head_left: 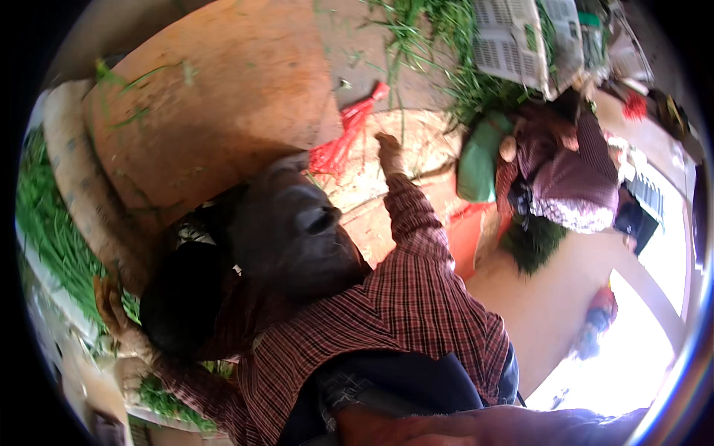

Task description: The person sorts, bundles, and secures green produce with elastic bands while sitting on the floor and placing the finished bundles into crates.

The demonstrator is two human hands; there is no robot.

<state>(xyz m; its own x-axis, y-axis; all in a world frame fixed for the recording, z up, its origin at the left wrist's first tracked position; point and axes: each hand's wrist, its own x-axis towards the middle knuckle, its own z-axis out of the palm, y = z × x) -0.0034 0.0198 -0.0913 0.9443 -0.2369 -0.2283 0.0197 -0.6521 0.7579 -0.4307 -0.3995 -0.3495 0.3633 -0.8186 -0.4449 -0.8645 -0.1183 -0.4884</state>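
Right hand: the right hand (390,154) reaches over a pale crumpled sheet (428,134), just beside a red plastic bag (346,137); its grip is unclear.
Left hand: the left hand (113,312), at the left, is by long green stalks (56,230) and a rolled tan edge (85,163); contact is unclear.
Far left: a broad orange-brown sheet (230,89).
Far right: a white slatted crate (509,44) with loose greens (446,37) beside it.
Right: a co-worker in a dark red top (580,167), near a green bundle (478,156) and a leafy bunch (534,244).
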